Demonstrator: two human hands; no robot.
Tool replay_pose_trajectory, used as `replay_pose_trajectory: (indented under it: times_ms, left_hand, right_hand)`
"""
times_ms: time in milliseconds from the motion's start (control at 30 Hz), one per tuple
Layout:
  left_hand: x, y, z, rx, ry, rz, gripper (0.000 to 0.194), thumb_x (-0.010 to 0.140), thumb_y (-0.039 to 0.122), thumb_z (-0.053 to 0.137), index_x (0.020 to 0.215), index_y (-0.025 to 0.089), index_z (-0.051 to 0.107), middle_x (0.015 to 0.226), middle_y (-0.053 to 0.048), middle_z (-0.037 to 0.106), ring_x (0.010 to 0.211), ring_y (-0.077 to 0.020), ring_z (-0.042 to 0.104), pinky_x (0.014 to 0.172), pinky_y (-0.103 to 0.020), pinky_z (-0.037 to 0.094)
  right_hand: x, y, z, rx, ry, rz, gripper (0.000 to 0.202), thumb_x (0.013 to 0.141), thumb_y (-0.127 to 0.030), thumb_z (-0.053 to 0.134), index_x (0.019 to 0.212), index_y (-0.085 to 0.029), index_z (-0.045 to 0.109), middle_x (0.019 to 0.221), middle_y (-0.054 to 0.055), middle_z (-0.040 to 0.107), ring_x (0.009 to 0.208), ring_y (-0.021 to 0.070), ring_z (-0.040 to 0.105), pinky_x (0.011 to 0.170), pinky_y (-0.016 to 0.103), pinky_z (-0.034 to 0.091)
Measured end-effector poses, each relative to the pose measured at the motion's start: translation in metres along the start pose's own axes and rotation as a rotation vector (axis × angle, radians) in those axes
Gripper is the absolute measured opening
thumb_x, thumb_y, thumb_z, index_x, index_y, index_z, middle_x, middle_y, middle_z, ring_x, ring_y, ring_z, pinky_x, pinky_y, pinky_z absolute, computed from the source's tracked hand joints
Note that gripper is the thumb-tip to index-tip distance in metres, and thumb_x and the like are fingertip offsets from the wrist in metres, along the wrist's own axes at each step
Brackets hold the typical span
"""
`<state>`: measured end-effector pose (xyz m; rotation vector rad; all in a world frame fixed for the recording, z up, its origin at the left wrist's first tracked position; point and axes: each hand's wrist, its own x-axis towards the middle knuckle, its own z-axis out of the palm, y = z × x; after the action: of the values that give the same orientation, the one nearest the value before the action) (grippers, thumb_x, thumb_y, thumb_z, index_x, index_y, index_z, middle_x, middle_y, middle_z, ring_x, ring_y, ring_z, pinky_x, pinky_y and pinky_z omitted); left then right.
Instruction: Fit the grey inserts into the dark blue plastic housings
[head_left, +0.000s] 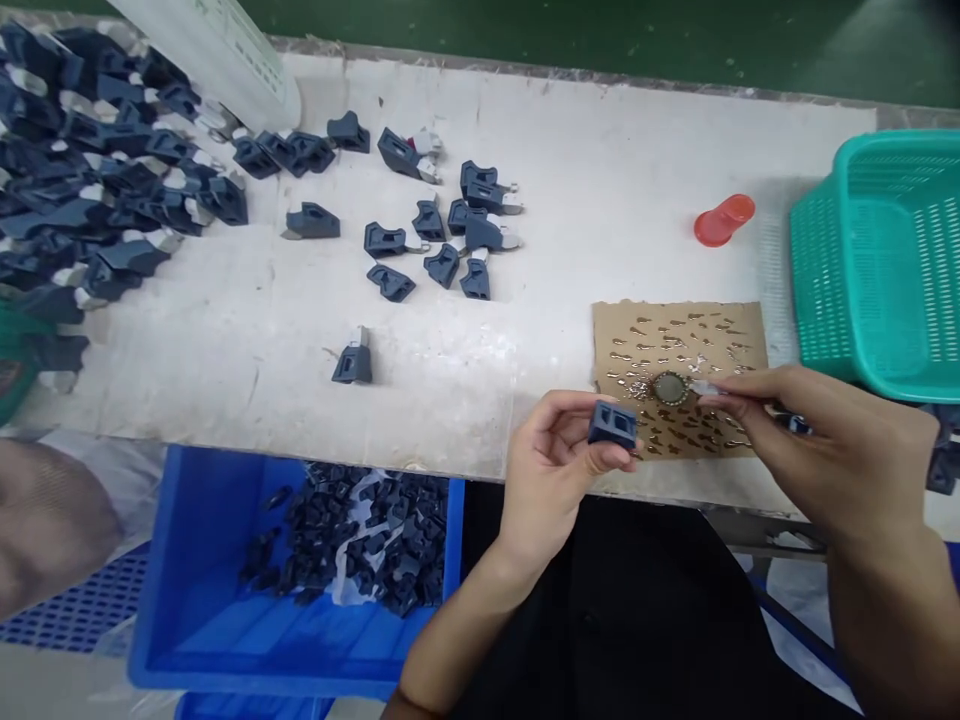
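My left hand (551, 465) grips a small dark blue-grey plastic part (613, 424) between thumb and fingers, its openings facing up. In my right hand (840, 440), thumb and forefinger pinch a small whitish piece (703, 388). The tip of that piece is at the edge of a round bottle cap (670, 387) with grey contents; I cannot tell if they touch. Under the cap lies a brown cardboard sheet (679, 345) covered in shiny wet-looking streaks. Another dark part (793, 423) shows partly behind my right hand; whether the hand holds it is hidden.
Green basket (821, 270) at right, with a red cup-like piece (724, 220) left of it. Several dark parts with whitish ends lie mid-table (442, 310), and a large pile (112, 190) at left beside a white container (225, 60). Below, a blue crate (217, 640) holds dark parts; another person (52, 520) is alongside.
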<state>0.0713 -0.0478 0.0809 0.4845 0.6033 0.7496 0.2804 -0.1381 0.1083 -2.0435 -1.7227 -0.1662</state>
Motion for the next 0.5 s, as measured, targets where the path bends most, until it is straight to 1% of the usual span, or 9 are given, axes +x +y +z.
replay_pose_trajectory:
  times_ms: [100,167,300,400,500]
  left_hand:
    - [0.0009,-0.0027,-0.0009,0.055,-0.008,0.053,0.02,0.077,0.019,0.09,0.094,0.026,0.082,0.095,0.0,0.081,0.089,-0.0112,0.076,0.077,-0.017,0.062]
    - [0.0023,-0.002,-0.0006,0.062,-0.013,0.076,0.019,0.079,0.017,0.088,0.094,0.027,0.083,0.098,-0.001,0.081,0.093,-0.0125,0.076,0.08,-0.019,0.064]
    - [0.0042,0.0008,-0.0001,0.086,0.003,0.124,0.019,0.078,0.016,0.089,0.093,0.027,0.084,0.096,-0.001,0.08,0.089,-0.0125,0.076,0.076,-0.02,0.066]
    - [0.0043,0.0011,0.0008,0.099,0.01,0.137,0.021,0.077,0.014,0.089,0.093,0.027,0.085,0.096,0.0,0.079,0.088,-0.0116,0.075,0.075,-0.018,0.066]
    - [0.0046,-0.0003,0.0032,0.082,0.024,0.122,0.022,0.077,0.012,0.088,0.092,0.027,0.085,0.094,0.001,0.081,0.089,-0.011,0.076,0.077,-0.017,0.066]
  right_hand:
    - [0.0077,-0.0004,0.0036,-0.011,0.01,-0.167,0.016,0.091,-0.01,0.074,0.096,-0.026,0.075,0.089,-0.004,0.081,0.08,0.0101,0.075,0.063,0.025,0.049]
    - [0.0104,-0.0019,0.0055,-0.024,-0.002,-0.244,0.023,0.088,-0.004,0.074,0.098,-0.025,0.075,0.089,-0.004,0.081,0.08,0.01,0.074,0.063,0.025,0.049]
    - [0.0102,-0.0027,0.0089,-0.028,-0.05,-0.282,0.03,0.086,0.001,0.074,0.104,-0.023,0.075,0.093,0.0,0.081,0.08,0.0117,0.074,0.065,0.025,0.052]
    - [0.0107,-0.0004,0.0106,-0.03,-0.077,-0.292,0.033,0.085,0.003,0.072,0.106,-0.022,0.075,0.098,0.001,0.081,0.085,0.014,0.076,0.068,0.026,0.054]
    - [0.0123,-0.0002,0.0089,-0.054,-0.064,-0.297,0.029,0.087,-0.001,0.073,0.104,-0.024,0.074,0.094,-0.001,0.081,0.082,0.0136,0.076,0.067,0.025,0.055]
